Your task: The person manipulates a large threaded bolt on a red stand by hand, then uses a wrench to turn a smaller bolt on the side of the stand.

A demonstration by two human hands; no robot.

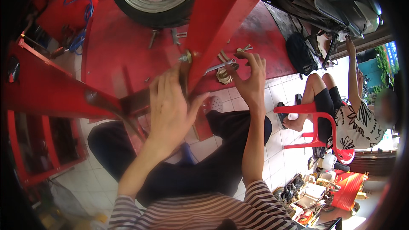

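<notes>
My left hand (167, 108) is open, its fingers stretched out and lying close to the lower end of a slanted red steel beam (213, 21). Whether the fingertips touch the metal I cannot tell. Just above them a bolt with a nut (185, 57) sticks out of the beam's left side. Right of the beam is a silver wrench (218, 66), its near end hidden behind the steel. My right hand (252, 79) is beside its ring end, fingers bent and thumb apart, with no firm grip visible. A brass-coloured metal part (223, 76) lies below the wrench.
A motorcycle wheel (157, 0) stands on the red platform (128, 21), where loose bolts and metal pieces lie. Another red beam (55, 87) runs at left. To the right, a person sits on a red plastic chair (315, 115) beside another motorbike (349, 4). Cluttered parts (306, 191) fill the lower right.
</notes>
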